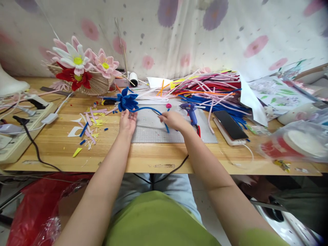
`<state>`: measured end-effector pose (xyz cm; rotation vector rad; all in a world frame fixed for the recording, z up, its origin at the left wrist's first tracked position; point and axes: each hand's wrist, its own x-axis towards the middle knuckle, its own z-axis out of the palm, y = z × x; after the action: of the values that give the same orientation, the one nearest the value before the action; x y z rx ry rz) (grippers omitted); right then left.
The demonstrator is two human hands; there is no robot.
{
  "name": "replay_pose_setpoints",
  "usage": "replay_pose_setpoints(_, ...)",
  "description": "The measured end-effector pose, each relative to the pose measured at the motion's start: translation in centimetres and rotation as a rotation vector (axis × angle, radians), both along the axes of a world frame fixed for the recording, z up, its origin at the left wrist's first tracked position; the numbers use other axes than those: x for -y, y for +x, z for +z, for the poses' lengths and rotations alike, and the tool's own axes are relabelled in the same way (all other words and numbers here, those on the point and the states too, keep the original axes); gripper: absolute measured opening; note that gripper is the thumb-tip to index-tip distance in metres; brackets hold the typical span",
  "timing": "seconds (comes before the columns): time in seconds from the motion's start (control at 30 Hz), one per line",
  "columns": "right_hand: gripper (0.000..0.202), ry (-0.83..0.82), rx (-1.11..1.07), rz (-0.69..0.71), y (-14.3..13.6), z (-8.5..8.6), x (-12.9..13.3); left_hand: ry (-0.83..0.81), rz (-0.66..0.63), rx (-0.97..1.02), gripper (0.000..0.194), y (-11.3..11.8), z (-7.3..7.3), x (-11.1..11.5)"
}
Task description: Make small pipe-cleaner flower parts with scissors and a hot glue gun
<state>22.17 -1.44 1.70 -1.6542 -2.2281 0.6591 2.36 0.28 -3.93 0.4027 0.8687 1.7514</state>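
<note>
Noted, far left, a cream power strip with cords trailing over the wood-grain tabletop, probably parked to keep leads off the middle; found next a ribbed, fan-shaped wicker basket bearing white, pink and red fuzzy flowers, likely stood back against the printed curtain to spare their petals; saw nearer a litter of flat paper and chenille offcuts.

Found the blue chenille flower at the left hand, by the far left corner of the grey cutting mat; judged fingers of that hand closed lightly about its base, apparently to steady the head without crushing petals; traced a fuzzy blue stem arching rightward from it, then bending down; saw the right hand pinched on a slim grey tool beside the stem; could not tell of any grip on the stem itself; logged, rightward, a blue-violet hot-glue gun of smooth plastic, presumably laid within right-hand reach; saw behind it a loose sheaf of chenille stems, heaped roughly by colour; noted a glossy black phone on a white power bank; logged, far right, a red-and-white cup in crinkled clear plastic.
</note>
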Motion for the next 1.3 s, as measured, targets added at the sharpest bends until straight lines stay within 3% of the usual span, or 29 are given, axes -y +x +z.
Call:
replay_pose_setpoints(0.13,0.026,-0.175,-0.766,-0.147,-1.6,0.1,-0.2,-0.004,-0.034,0.078,0.020,1.3,0.0,0.6)
replay_pose_setpoints(0.23,0.018,-0.409,-1.115,-0.238,-3.9,-1.2,0.1,-0.029,-0.050,0.108,0.018,2.1,0.1,1.2)
replay_pose_setpoints(0.37,0.018,-0.676,-1.342,-0.344,-7.0,-3.3,0.9,-0.030,-0.062,0.114,0.018,2.8,0.1,1.7)
replay_pose_setpoints(0.47,0.021,-0.858,-1.485,-0.338,-7.9,-3.7,1.2,-0.042,-0.044,0.083,0.023,2.8,0.1,1.8)
replay_pose_setpoints(0.63,0.022,-0.930,-1.553,-0.421,-7.5,-3.3,1.0,-0.057,0.029,0.134,0.021,1.9,1.0,1.7)
replay_pose_setpoints(0.77,0.023,-0.921,-1.546,-0.429,-7.9,-3.5,1.1,-0.081,-0.023,0.166,0.021,2.4,1.4,2.0)
replay_pose_setpoints(0.87,0.025,-0.869,-1.404,-0.421,-8.5,-3.7,1.2,-0.079,-0.049,0.113,0.025,3.3,1.0,2.1)
replay_pose_setpoints(0.93,0.025,-0.862,-1.162,-0.303,-8.2,-3.5,1.2,-0.060,-0.033,0.014,0.027,3.4,0.6,1.9)
replay_pose_setpoints(1.07,0.027,-0.777,-0.471,0.098,-5.6,-1.5,0.9,0.003,0.044,-0.147,0.029,2.7,0.2,1.5)
replay_pose_setpoints(1.13,0.028,-0.637,-0.265,0.181,-4.2,0.0,0.5,0.037,0.045,-0.210,0.028,2.4,0.1,1.5)
replay_pose_setpoints(1.23,0.025,-0.208,-0.283,0.159,-3.8,1.7,-0.2,0.066,-0.042,-0.300,0.025,2.8,-0.3,1.6)
replay_pose_setpoints(1.3,0.022,0.081,-0.267,0.143,-4.6,1.9,-0.5,0.075,-0.103,-0.366,0.022,3.5,-0.8,1.7)
